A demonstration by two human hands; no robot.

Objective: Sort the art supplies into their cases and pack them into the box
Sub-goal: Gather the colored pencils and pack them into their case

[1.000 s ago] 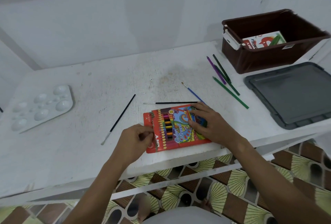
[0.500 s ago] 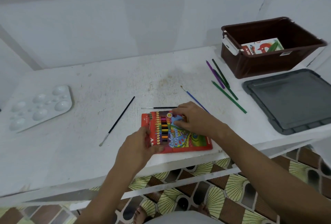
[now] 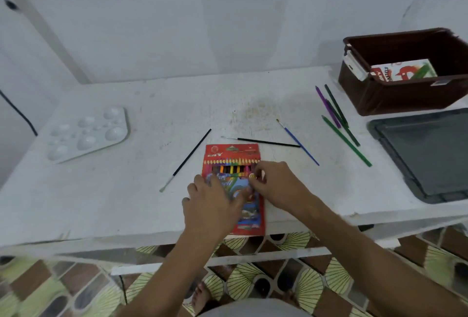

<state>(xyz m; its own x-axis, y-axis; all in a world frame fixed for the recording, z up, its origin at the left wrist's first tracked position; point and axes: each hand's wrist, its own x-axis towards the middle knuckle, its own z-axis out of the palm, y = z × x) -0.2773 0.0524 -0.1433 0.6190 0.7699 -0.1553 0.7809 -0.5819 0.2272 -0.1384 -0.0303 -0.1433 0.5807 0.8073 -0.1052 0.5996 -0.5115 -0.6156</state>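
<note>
A red coloured-pencil case [image 3: 233, 157] lies lengthwise at the table's front edge, its near end over the edge. My left hand [image 3: 212, 205] holds its lower left part, and my right hand [image 3: 278, 185] pinches its right edge with curled fingers. Loose on the table lie a black brush [image 3: 192, 157], a thin black brush [image 3: 266, 142] and a blue brush [image 3: 301, 144]. Farther right lie green pencils [image 3: 347, 142] and a purple pencil [image 3: 328, 106]. The brown box [image 3: 395, 99] at the right holds a pastels pack [image 3: 402, 72].
A grey lid [image 3: 430, 152] lies at the right front, beside the brown box. A white paint palette [image 3: 86, 134] sits at the left. White walls close the table's back and left. Patterned floor tiles show below the front edge.
Both hands have turned the pencil case from sideways to lengthwise and drawn it toward the front edge. The other supplies have not moved on the table.
</note>
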